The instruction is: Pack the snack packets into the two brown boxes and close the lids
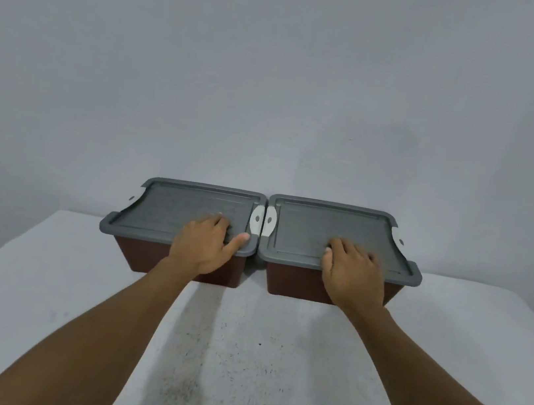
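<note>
Two brown boxes stand side by side at the far edge of the table, the left box point(136, 254) and the right box point(295, 284). Each carries a grey lid lying flat on top, the left lid point(172, 203) and the right lid point(318, 222), with white clasps between them point(263, 220). My left hand point(205, 245) rests palm down on the near right part of the left lid. My right hand point(354, 272) lies palm down on the near part of the right lid. Both hands are flat with fingers slightly spread, holding nothing. No snack packets are visible.
The white speckled table point(236, 353) stretches from the boxes toward me. A plain grey wall point(276, 82) rises right behind the boxes. White clasps also show on the outer ends of the lids.
</note>
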A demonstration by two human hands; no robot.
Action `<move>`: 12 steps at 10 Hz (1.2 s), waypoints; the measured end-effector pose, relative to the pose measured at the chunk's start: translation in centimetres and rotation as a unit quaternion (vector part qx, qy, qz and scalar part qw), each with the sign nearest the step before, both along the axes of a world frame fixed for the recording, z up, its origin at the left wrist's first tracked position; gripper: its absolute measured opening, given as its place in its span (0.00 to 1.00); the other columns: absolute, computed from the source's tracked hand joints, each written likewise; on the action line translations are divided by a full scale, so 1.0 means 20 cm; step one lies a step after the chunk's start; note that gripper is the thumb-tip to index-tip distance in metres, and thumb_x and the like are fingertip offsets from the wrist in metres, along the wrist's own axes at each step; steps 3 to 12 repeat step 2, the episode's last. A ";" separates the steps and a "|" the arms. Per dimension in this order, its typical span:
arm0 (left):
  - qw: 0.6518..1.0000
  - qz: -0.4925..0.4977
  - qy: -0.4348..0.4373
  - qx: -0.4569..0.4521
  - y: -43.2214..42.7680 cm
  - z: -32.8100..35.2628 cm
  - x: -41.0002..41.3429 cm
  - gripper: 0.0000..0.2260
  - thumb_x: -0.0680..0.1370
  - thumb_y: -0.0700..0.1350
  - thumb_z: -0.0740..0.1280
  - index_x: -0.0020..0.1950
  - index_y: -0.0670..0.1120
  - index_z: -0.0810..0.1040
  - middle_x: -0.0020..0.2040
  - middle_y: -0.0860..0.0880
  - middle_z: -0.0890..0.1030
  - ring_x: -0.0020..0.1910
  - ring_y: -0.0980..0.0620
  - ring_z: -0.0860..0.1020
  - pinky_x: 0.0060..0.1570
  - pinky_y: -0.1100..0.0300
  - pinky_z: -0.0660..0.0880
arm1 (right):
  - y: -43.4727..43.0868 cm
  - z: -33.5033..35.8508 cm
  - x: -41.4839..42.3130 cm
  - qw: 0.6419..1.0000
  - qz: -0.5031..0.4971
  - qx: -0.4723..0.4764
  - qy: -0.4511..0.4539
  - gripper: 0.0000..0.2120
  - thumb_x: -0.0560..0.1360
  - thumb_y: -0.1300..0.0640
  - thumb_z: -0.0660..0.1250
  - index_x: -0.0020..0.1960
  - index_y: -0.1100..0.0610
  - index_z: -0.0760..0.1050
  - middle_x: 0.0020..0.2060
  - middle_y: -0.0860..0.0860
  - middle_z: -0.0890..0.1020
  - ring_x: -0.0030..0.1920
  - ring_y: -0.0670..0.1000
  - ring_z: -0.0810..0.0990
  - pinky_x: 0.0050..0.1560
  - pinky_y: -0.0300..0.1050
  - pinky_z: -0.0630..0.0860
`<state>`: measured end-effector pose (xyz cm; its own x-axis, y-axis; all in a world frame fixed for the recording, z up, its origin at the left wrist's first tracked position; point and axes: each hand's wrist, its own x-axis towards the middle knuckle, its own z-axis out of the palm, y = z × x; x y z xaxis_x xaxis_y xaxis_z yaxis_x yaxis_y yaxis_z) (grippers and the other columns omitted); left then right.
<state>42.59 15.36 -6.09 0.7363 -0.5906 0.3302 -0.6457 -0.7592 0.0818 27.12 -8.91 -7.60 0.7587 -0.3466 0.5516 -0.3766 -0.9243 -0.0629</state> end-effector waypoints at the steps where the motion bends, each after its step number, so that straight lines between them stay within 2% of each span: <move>1: 0.997 -0.068 0.027 0.023 0.07 0.07 -0.06 0.25 0.81 0.61 0.49 0.66 0.45 0.72 0.65 0.44 0.75 0.62 0.46 0.73 0.65 0.49 0.68 | 0.15 -0.01 -0.03 0.998 -0.024 0.049 0.031 0.25 0.80 0.43 0.43 0.60 0.53 0.72 0.59 0.52 0.78 0.60 0.54 0.75 0.64 0.56 0.67; 2: 0.993 -0.116 0.010 -0.010 0.19 -0.03 -0.21 0.24 0.83 0.54 0.50 0.76 0.45 0.62 0.77 0.45 0.63 0.76 0.48 0.59 0.76 0.51 0.51 | 0.33 -0.10 -0.13 0.997 0.031 0.061 0.020 0.27 0.80 0.41 0.48 0.72 0.53 0.66 0.74 0.54 0.66 0.75 0.55 0.60 0.75 0.59 0.51; 12: 0.993 -0.116 0.010 -0.010 0.19 -0.03 -0.21 0.24 0.83 0.54 0.50 0.76 0.45 0.62 0.77 0.45 0.63 0.76 0.48 0.59 0.76 0.51 0.51 | 0.33 -0.10 -0.13 0.997 0.031 0.061 0.020 0.27 0.80 0.41 0.48 0.72 0.53 0.66 0.74 0.54 0.66 0.75 0.55 0.60 0.75 0.59 0.51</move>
